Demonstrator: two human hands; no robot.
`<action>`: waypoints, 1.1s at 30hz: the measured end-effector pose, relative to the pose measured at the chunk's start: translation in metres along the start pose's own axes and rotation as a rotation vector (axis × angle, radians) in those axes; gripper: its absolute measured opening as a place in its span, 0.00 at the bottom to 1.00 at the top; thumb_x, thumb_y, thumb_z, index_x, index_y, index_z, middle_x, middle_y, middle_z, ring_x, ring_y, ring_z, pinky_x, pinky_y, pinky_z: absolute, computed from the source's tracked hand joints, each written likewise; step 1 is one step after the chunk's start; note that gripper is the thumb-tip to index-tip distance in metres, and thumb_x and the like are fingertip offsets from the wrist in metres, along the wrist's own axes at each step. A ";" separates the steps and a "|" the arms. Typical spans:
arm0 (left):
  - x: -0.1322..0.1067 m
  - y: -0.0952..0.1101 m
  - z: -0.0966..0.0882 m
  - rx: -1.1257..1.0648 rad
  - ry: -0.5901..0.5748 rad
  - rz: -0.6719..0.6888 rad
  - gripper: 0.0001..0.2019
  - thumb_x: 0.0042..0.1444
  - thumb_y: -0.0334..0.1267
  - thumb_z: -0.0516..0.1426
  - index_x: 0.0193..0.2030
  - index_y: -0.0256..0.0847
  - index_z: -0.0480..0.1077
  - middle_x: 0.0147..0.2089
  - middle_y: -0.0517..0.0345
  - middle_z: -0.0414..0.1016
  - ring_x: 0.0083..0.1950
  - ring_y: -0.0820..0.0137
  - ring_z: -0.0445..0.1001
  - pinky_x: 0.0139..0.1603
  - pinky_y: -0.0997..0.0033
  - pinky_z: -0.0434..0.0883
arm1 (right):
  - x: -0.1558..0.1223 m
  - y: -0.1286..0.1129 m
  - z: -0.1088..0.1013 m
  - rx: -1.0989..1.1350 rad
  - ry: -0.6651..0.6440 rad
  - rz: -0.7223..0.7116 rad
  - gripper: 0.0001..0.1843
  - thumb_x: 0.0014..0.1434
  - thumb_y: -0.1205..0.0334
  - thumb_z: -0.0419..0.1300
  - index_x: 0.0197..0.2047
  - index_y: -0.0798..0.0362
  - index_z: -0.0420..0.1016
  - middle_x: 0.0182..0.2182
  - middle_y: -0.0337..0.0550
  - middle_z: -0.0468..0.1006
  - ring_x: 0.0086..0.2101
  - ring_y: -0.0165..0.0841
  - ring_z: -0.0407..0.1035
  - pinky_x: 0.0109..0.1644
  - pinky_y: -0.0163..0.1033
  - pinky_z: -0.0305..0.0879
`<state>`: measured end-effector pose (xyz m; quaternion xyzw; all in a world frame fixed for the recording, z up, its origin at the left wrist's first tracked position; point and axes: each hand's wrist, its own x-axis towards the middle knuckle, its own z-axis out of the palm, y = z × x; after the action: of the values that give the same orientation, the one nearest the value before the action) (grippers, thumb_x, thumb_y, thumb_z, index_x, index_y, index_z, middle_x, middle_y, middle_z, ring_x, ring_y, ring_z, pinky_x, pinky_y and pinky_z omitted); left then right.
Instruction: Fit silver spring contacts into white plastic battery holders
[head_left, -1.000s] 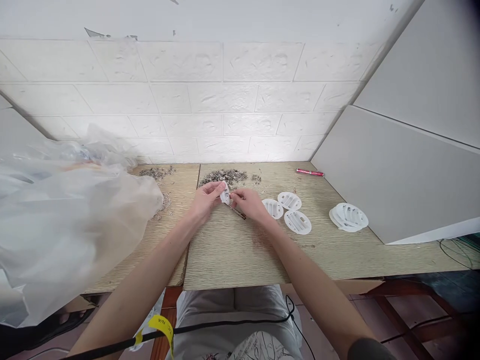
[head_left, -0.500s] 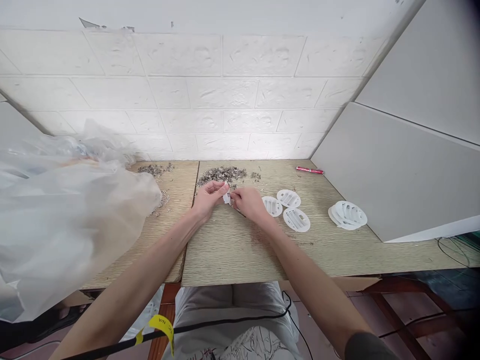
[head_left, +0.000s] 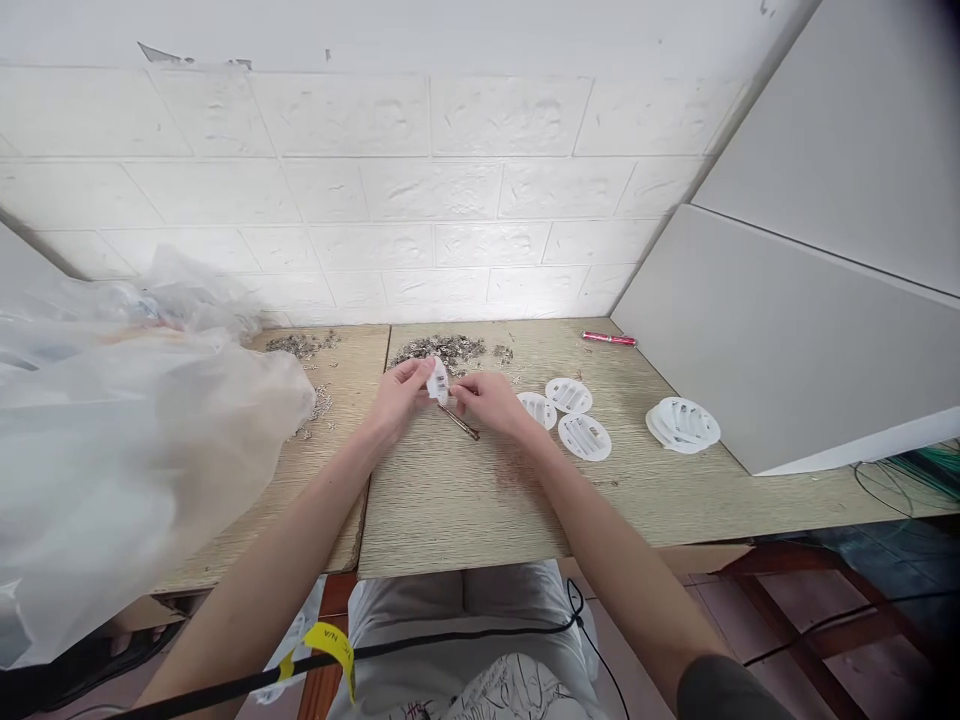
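Observation:
My left hand (head_left: 403, 396) pinches a round white slotted plastic disc (head_left: 438, 381) between thumb and fingers, tilted up above the table. Close by the disc's right edge is my right hand (head_left: 486, 402), its thumb and forefinger pressed together; anything between them is too small to make out. Beneath the hands a thin metallic tool (head_left: 459, 423) lies slanted on the wood. Behind them spreads a pile of small metal pieces (head_left: 450, 347). Three similar slotted discs lie flat to the right of my right hand, the nearest one (head_left: 585, 438) lying in front.
A stack of white discs (head_left: 684, 425) stands farther right, beside a grey panel (head_left: 810, 350). A red pen (head_left: 609, 339) lies near the wall. On the left are a large translucent plastic bag (head_left: 150, 450) and more metal pieces (head_left: 300, 344). A black cable (head_left: 465, 637) crosses my lap.
The disc in my left hand has turned so that more of its slotted face shows. My right hand has shifted slightly, and the metallic tool below is more exposed. The view has moved a little.

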<state>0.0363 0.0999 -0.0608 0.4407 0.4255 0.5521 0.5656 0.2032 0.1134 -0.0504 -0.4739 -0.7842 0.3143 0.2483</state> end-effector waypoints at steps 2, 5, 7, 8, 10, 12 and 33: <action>0.003 -0.001 -0.003 0.021 0.029 0.041 0.24 0.46 0.61 0.62 0.31 0.38 0.73 0.30 0.56 0.73 0.30 0.71 0.70 0.33 0.70 0.69 | 0.001 0.002 0.000 0.054 0.034 0.020 0.20 0.63 0.59 0.52 0.22 0.55 0.73 0.18 0.37 0.72 0.20 0.26 0.57 0.30 0.35 0.51; 0.006 -0.005 -0.006 0.061 0.077 0.086 0.25 0.48 0.64 0.59 0.27 0.39 0.70 0.26 0.59 0.68 0.27 0.74 0.64 0.29 0.72 0.64 | 0.002 0.005 0.001 0.120 0.065 0.012 0.18 0.62 0.57 0.54 0.25 0.55 0.76 0.21 0.38 0.74 0.21 0.26 0.59 0.30 0.34 0.53; 0.007 -0.007 -0.006 0.122 0.099 0.112 0.26 0.49 0.64 0.58 0.23 0.40 0.67 0.22 0.61 0.63 0.24 0.75 0.59 0.27 0.72 0.59 | 0.001 0.005 0.002 0.181 0.041 -0.004 0.16 0.62 0.56 0.53 0.33 0.55 0.79 0.22 0.38 0.76 0.21 0.27 0.61 0.30 0.33 0.54; 0.008 -0.008 -0.006 0.166 0.103 0.133 0.27 0.50 0.64 0.57 0.21 0.40 0.65 0.21 0.62 0.62 0.23 0.75 0.57 0.26 0.72 0.57 | 0.000 0.005 0.003 0.207 0.018 -0.010 0.16 0.63 0.57 0.52 0.37 0.54 0.79 0.22 0.37 0.76 0.21 0.27 0.62 0.30 0.33 0.55; 0.008 -0.009 -0.007 0.252 0.098 0.184 0.27 0.51 0.64 0.56 0.20 0.40 0.64 0.21 0.62 0.61 0.23 0.75 0.56 0.25 0.71 0.55 | -0.001 0.004 0.004 0.219 -0.023 -0.027 0.18 0.63 0.56 0.51 0.44 0.53 0.79 0.18 0.35 0.73 0.19 0.27 0.62 0.31 0.33 0.56; 0.008 -0.010 -0.007 0.299 0.093 0.221 0.27 0.51 0.64 0.56 0.19 0.40 0.64 0.21 0.62 0.61 0.24 0.75 0.56 0.26 0.71 0.55 | -0.003 0.003 0.007 0.170 -0.029 -0.045 0.18 0.63 0.54 0.51 0.44 0.53 0.80 0.14 0.32 0.68 0.19 0.28 0.60 0.30 0.33 0.54; 0.009 -0.014 -0.006 0.548 0.079 0.263 0.24 0.60 0.58 0.48 0.23 0.40 0.59 0.24 0.62 0.59 0.27 0.72 0.57 0.30 0.72 0.55 | -0.002 -0.008 0.016 -0.104 0.030 0.071 0.16 0.62 0.60 0.52 0.23 0.53 0.68 0.22 0.37 0.69 0.24 0.28 0.59 0.29 0.35 0.46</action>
<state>0.0338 0.1087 -0.0761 0.6063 0.5195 0.5020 0.3325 0.1884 0.1049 -0.0556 -0.5182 -0.7784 0.2747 0.2237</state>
